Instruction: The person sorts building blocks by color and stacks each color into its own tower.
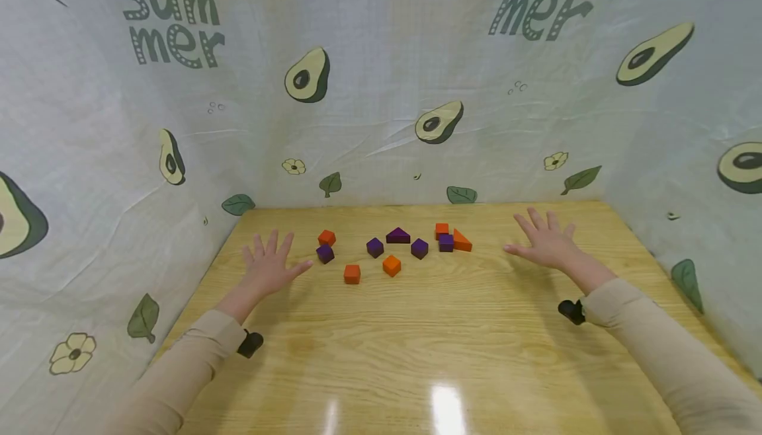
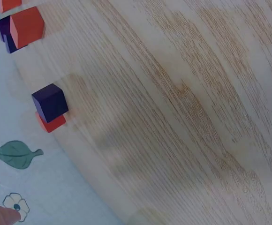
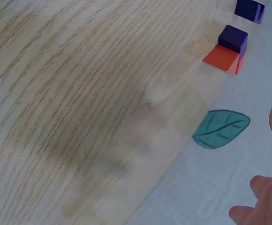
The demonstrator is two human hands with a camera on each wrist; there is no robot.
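Note:
My left hand is spread over the left side of the table with nothing in it, its thumb pointing toward a purple cube and an orange cube behind it. On the right, my right hand also has its fingers spread and holds nothing. Nearest to it are an orange triangular block, a purple cube and an orange cube, grouped closely. Between the hands lie a purple triangular block, two purple cubes and two orange cubes.
The blocks sit on a wooden table toward its back edge. A pale curtain printed with avocados, leaves and lettering encloses the back and both sides. Black devices are strapped at both wrists.

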